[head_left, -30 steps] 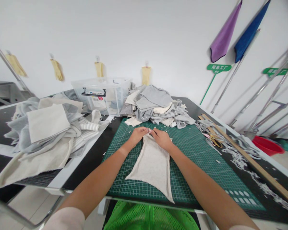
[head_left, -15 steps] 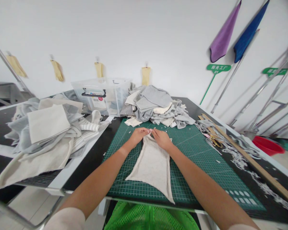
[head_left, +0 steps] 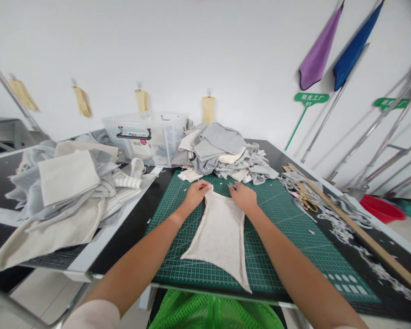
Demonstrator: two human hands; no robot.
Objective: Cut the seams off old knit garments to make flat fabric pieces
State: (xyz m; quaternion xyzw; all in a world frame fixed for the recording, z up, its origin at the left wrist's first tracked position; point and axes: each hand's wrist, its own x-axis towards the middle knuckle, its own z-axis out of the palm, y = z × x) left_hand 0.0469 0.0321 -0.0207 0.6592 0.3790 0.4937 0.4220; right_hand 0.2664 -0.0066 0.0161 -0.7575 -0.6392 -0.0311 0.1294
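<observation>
A cream fabric piece [head_left: 221, 228] with thick seamed edges lies on the green cutting mat [head_left: 287, 246], its lower right corner drawn out to a point. My left hand [head_left: 197, 194] pinches its upper left corner between thumb and fingers. Near the upper right corner, my right hand [head_left: 244, 196] is closed around a small tool [head_left: 233, 186] with a dark bluish, metallic tip. Most of that tool is hidden in the fingers, so I cannot make out its kind. The hands are a short way apart.
Grey and cream fabric pieces form a left heap [head_left: 71, 183] and a back heap [head_left: 222, 146], beside a clear plastic bin [head_left: 144, 137]. On the right lie gold-handled scissors [head_left: 308, 203], a wooden strip [head_left: 359, 230] and white scraps [head_left: 339, 226]. Below the table edge is green mesh [head_left: 212, 310].
My right hand has moved right, away from my left hand, and the small tool now shows in it. My left hand keeps the fabric corner and has shifted slightly left.
</observation>
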